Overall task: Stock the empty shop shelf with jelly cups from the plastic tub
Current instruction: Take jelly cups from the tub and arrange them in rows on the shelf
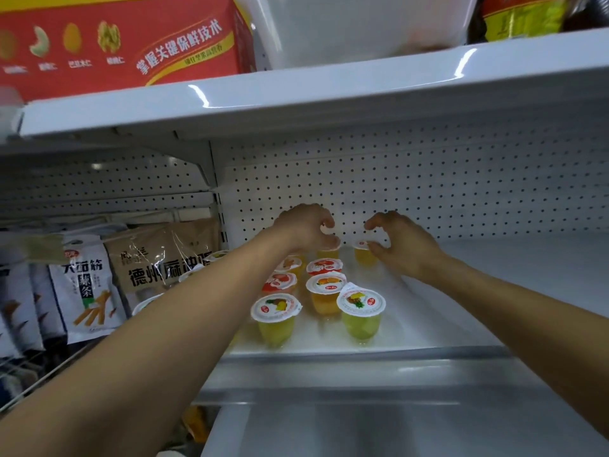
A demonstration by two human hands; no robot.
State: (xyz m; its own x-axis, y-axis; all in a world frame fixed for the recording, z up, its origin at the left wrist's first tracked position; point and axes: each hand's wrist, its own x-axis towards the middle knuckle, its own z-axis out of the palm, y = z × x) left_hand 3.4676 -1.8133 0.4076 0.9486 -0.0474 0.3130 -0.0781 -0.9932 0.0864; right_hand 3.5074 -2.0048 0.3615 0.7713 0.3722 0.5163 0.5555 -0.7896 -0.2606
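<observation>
- Left hand reaches to the back of the shelf, its fingers and thumb curled down round the lid of an orange-yellow jelly cup; only a sliver of white lid and the top of the cup body show beneath the fingers.
- Right hand, just beside it and apart from it, pinches the rim of a yellow jelly cup between curled fingers and thumb.
- Both held cups are upright in the back row, close to the pegboard wall; whether they rest on the shelf cannot be told.
- Nearer the front edge, more jelly cups stand upright in rows, red, orange and green, with two green ones at the front.
- Further cups are partly hidden behind the left forearm.
- To the left, snack bags stand in the neighbouring bay.
- On the upper shelf a translucent plastic tub sits beside a red carton.
</observation>
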